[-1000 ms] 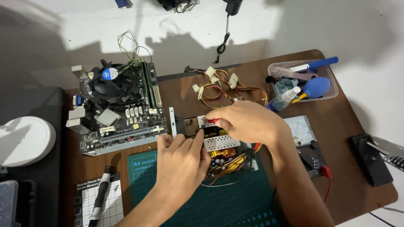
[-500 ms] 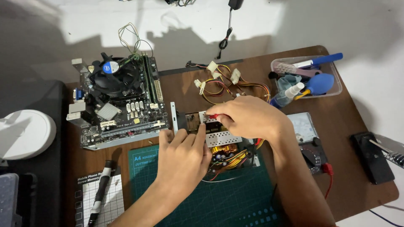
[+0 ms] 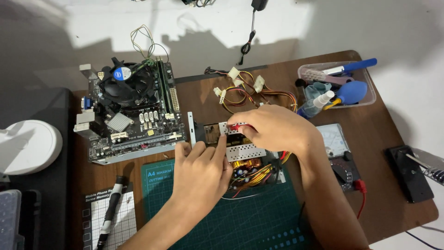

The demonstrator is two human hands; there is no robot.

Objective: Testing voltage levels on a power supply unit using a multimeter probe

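Note:
An opened power supply unit point(image 3: 245, 163) with perforated metal plates, copper coils and coloured wires lies at the top edge of a green cutting mat point(image 3: 259, 222). My left hand point(image 3: 201, 173) rests on its left side, fingers pressed against the metal plate and frame. My right hand point(image 3: 273, 129) reaches over it from the right and pinches a small red-handled tool point(image 3: 235, 126), likely a screwdriver, with its tip at the perforated plate. The bundle of yellow, red and black cables with white plugs point(image 3: 240, 90) spreads out behind the unit.
A motherboard with a black fan cooler point(image 3: 129, 111) lies at the left. A clear tray point(image 3: 337, 85) holds a blue blower, brush and bottle. An analogue multimeter point(image 3: 337, 148) with a red lead sits right. A pen point(image 3: 111, 210) lies on a grid pad, a black block point(image 3: 409, 173) far right.
The view has shifted slightly. My right hand has slid a little to the left over the unit with the red tool, and my left hand stays on the frame.

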